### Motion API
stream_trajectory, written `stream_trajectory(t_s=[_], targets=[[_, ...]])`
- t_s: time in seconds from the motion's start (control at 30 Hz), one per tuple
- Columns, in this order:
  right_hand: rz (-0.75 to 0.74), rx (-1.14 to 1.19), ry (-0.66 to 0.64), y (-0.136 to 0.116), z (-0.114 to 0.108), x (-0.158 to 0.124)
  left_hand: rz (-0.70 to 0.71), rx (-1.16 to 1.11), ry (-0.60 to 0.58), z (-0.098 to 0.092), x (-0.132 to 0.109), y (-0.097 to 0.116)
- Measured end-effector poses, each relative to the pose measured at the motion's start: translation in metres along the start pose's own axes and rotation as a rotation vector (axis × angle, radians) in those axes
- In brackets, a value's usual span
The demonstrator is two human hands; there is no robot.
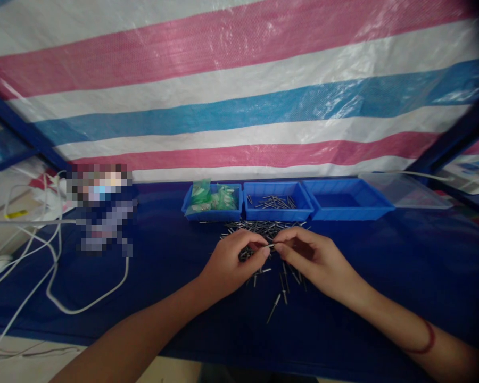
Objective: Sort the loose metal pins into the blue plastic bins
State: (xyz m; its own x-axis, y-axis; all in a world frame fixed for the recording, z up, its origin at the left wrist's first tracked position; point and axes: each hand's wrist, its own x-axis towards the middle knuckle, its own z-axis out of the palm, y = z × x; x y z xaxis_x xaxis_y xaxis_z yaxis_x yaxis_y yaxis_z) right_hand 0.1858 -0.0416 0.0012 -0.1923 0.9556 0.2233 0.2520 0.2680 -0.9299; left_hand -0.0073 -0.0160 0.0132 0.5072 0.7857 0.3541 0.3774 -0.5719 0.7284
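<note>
My left hand [233,260] and my right hand [309,258] meet over a scattered pile of small metal pins [263,230] on the dark blue table [163,287]. Both hands pinch with thumb and forefinger, their fingertips almost touching around one thin metal pin [271,245] held between them. More loose pins [281,287] lie below and between my hands. Behind the pile stand three blue bins: the left bin [213,214] holds green plastic bags, the middle bin [277,213] holds a few pins, the right bin [345,214] looks bare inside.
A clear plastic lid [407,191] lies right of the bins. White cables [56,266] loop over the table's left side near a blurred patch. A striped pink, white and blue tarp [239,96] hangs close behind. The table's front edge [231,359] runs under my forearms.
</note>
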Motion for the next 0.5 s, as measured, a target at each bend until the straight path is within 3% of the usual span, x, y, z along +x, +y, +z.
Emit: stream_trajectory(t_s=[0.2,0.5], targets=[[-0.069,-0.029,0.004,-0.0004,0.0013,-0.004,0.04,0.028,-0.127,0.0001,0.0007,-0.0029],[-0.103,-0.08,0.055,0.0008,0.0038,-0.0043,0.067,0.06,-0.131,0.0011,0.0015,-0.002]])
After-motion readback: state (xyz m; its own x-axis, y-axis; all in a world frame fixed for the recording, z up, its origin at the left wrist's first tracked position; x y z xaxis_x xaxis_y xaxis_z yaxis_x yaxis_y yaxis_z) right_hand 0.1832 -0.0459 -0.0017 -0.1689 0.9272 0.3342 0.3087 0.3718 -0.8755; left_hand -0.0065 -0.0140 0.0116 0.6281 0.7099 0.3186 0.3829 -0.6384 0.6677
